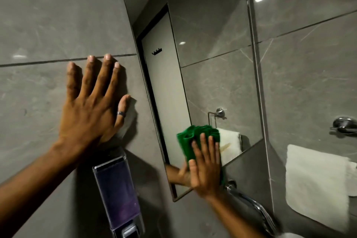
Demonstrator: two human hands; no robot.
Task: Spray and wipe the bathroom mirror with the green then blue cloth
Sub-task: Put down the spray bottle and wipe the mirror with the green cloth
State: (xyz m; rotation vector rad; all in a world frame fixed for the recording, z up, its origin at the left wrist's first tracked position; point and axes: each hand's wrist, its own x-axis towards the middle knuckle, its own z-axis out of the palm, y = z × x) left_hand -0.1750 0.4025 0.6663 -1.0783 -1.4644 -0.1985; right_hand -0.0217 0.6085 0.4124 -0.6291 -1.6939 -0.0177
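Note:
The bathroom mirror (pixel 208 75) hangs on the grey tiled wall, tilted in my view, and reflects a door and a towel rail. My right hand (pixel 205 168) presses a bunched green cloth (pixel 193 139) flat against the mirror's lower part, near its bottom edge. My left hand (pixel 94 102) lies flat on the wall tile to the left of the mirror, fingers spread, holding nothing; a ring sits on its thumb. No blue cloth and no spray bottle are in view.
A wall-mounted soap dispenser (pixel 117 197) with purple liquid sits below my left hand. A chrome tap (pixel 251 205) juts out below the mirror's bottom edge. A white towel (pixel 316 185) hangs at the right under a chrome fitting (pixel 343 125).

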